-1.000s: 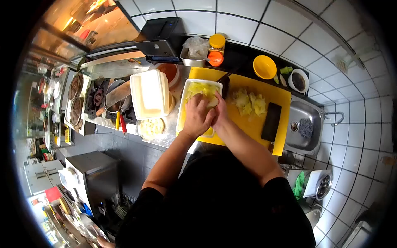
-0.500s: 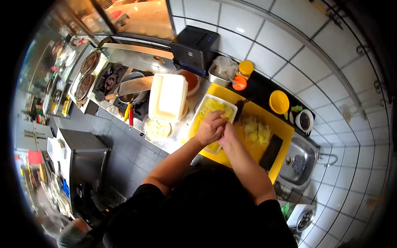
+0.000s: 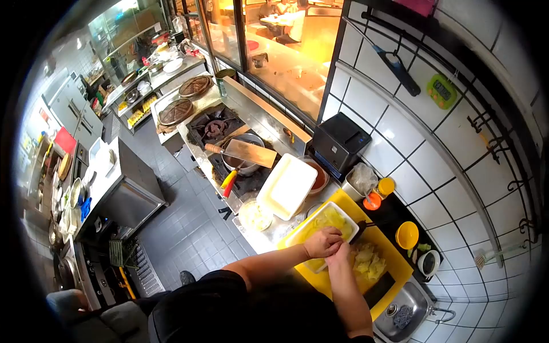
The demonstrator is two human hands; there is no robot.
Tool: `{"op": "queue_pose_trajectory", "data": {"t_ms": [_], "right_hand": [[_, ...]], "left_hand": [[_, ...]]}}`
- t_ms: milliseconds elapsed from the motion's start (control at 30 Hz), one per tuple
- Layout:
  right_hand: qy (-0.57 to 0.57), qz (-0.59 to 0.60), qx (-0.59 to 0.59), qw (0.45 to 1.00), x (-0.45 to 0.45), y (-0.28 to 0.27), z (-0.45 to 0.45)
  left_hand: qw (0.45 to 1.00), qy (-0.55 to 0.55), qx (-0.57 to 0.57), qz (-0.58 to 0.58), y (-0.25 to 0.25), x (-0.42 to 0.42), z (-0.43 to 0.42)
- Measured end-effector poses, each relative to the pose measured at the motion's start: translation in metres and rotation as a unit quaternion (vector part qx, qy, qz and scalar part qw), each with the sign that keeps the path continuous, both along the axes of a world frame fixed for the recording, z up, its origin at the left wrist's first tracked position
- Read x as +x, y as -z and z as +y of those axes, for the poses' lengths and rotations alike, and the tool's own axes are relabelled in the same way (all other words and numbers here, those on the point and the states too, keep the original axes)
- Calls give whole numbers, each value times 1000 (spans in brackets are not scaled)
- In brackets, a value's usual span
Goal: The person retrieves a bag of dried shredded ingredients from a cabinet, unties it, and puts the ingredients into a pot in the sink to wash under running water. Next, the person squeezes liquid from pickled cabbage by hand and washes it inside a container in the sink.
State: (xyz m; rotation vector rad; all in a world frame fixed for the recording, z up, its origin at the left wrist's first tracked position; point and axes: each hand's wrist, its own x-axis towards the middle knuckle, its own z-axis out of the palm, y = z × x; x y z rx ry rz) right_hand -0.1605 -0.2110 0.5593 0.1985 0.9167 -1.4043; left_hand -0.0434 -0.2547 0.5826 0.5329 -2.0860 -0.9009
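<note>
My left hand [image 3: 322, 242] and my right hand [image 3: 338, 255] are closed and pressed together over a white tray [image 3: 353, 228]. Whatever is between their fingers is hidden. Pale yellow-green leaves, like cabbage [image 3: 330, 218], lie in the tray below them. The tray rests on a yellow cutting board [image 3: 394, 264]. Right of my hands, a loose pile of similar leaves [image 3: 369, 262] sits on the board, beside a dark flat blade-like object [image 3: 379, 289].
Left of the board are an empty white tub [image 3: 287, 184] and a bowl of pale chopped pieces [image 3: 255, 215]. A cleaver [image 3: 250, 153] lies across a pot [image 3: 251, 168] on the stove. A sink [image 3: 405, 311] is at lower right; yellow bowl [image 3: 407, 235] stands along the wall.
My view has tilted up and shifted left, so the scene sits lower and more of the kitchen shows. My hands stay pressed together over the tray.
</note>
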Motion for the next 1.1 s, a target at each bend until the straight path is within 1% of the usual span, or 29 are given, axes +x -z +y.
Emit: {"op": "queue_pose_trajectory", "data": {"t_ms": [100,233,333,367,400,433,533,633,733,833,900,1100], "right_hand": [[15,-5,4,1000,-5,24,-1],[18,3,9,1000,-7,28,1],[-16,-64,-56,996,-17,42,3],[-8,-53,-36,998,-14,23,5],[1,-42,-15,999,-1,-24,8],[11,-32,6,999,7,-51,8],[-31,-5,34,999,9,-56,5],[-88,24,8,996,1,-25,-1],[-104,26,-36,994,-1,-13,-6],[-106,29,-18,994,-1,-20,-4],[-100,14,-19,995,-2,-12,-5],[-89,-3,-5,996,-4,5,-7]], "left_hand": [[1000,7,15,4,8,-3,-2],[1000,-3,-14,21,1,-5,1],[1000,5,-18,23,-1,-6,2],[1000,7,-22,16,6,-7,-1],[1000,9,-24,8,13,-7,-2],[1000,0,-30,2,18,-8,-4],[998,-28,-51,-17,25,-12,-8],[994,-59,-80,-41,27,-16,-10],[990,-69,-105,-68,24,-16,-13],[985,-67,-117,-111,20,-15,-13],[980,-70,-120,-143,20,-15,-12],[978,-81,-127,-143,28,-18,-11]]}}
